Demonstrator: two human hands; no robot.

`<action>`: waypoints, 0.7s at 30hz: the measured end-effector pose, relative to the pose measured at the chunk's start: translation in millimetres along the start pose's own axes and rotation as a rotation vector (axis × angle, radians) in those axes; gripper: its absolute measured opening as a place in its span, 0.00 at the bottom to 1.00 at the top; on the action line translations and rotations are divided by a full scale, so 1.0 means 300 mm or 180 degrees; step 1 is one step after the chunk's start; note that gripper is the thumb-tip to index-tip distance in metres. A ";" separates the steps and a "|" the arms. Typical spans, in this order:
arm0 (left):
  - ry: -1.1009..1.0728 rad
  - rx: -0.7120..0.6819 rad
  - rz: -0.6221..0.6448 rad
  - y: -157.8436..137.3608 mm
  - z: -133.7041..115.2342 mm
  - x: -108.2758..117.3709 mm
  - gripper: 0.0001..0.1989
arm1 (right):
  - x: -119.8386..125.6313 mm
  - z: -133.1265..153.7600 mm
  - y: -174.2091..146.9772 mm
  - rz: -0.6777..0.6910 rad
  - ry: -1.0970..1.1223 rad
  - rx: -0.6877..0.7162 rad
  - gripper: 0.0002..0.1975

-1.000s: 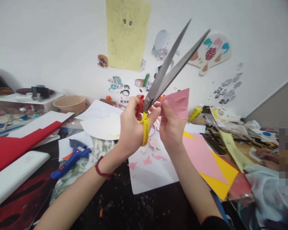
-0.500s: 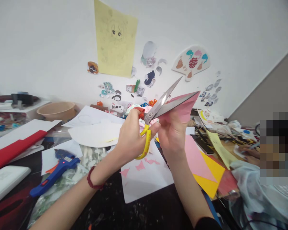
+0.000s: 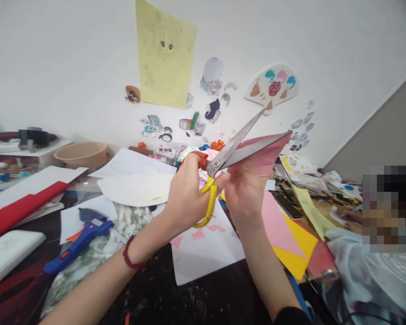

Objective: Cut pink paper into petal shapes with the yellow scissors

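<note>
1. A white wall (image 3: 71, 58) is rising behind a cluttered black table (image 3: 192, 304).
2. Above the table, a piece of pink paper (image 3: 267, 155) is showing on both sides of the lower blade of a pair of scissors (image 3: 216, 163), whose blades are standing apart.
3. The left hand (image 3: 187, 196) is gripping the scissors by their orange-red and yellow handles; a dark red bracelet (image 3: 128, 253) is circling its wrist.
4. The right hand (image 3: 245, 192) is closing on the pink paper from below, its fingers partly hidden.
5. Beneath the hands, pink scraps (image 3: 198, 234) are lying on a white sheet (image 3: 205, 264).
6. To the right, a larger pink sheet (image 3: 280, 225) is overlapping a yellow sheet (image 3: 301, 262).
7. To the left, a blue glue gun (image 3: 79, 243) is resting partly on white paper; farther back, a tan bowl (image 3: 83, 155) is sitting near the wall.
8. On the wall, a yellow drawing (image 3: 165, 63) is hanging left of a painted fan (image 3: 274, 85), with small cutouts clustering between them.
9. At far right, another person is sitting beside the table, partly blurred out.
</note>
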State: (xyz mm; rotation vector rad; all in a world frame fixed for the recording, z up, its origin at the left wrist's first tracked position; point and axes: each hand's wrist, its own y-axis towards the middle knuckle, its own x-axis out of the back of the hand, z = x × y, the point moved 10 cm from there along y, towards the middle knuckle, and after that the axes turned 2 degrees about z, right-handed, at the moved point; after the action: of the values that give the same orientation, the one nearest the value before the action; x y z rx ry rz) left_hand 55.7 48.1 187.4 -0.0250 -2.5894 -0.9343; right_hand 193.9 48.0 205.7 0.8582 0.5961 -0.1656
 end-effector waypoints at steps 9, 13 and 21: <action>-0.0055 0.0090 0.0009 -0.006 -0.002 0.000 0.13 | -0.001 0.005 -0.012 0.0005 -0.0261 0.0088 0.13; -0.0092 0.0099 0.0055 -0.006 -0.007 -0.002 0.13 | -0.012 0.003 -0.024 0.0082 -0.0142 0.0046 0.12; 0.0067 0.0080 -0.0138 -0.009 -0.012 0.022 0.15 | -0.010 0.044 -0.014 -0.0119 -0.0293 0.0211 0.14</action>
State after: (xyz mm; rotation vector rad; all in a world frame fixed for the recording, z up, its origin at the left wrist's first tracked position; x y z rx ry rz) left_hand 50.4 42.9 190.7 0.0479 -2.5914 -0.9121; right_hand 195.5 35.1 211.2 0.8990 0.5229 -0.2588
